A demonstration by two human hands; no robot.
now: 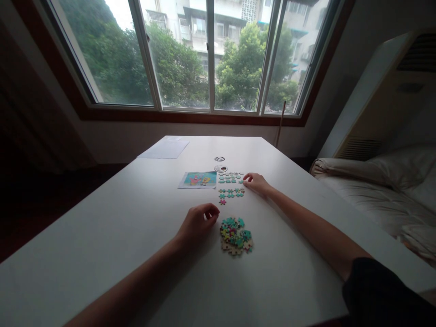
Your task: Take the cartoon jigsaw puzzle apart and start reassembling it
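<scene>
A heap of small colourful puzzle pieces (235, 235) lies on the white table (136, 236). My left hand (197, 222) rests just left of the heap, fingers curled, with nothing visible in them. Farther back, several pieces are laid out in rows (231, 186). My right hand (256, 182) reaches to the right end of those rows, fingertips pinched on or touching a piece there. A printed picture card (198, 180) lies left of the rows.
A small round lid (220, 168) and another round disc (219, 159) lie behind the rows. A sheet of paper (164, 148) sits at the far left of the table. A bed with pale bedding (381, 186) stands to the right, and a window at the back.
</scene>
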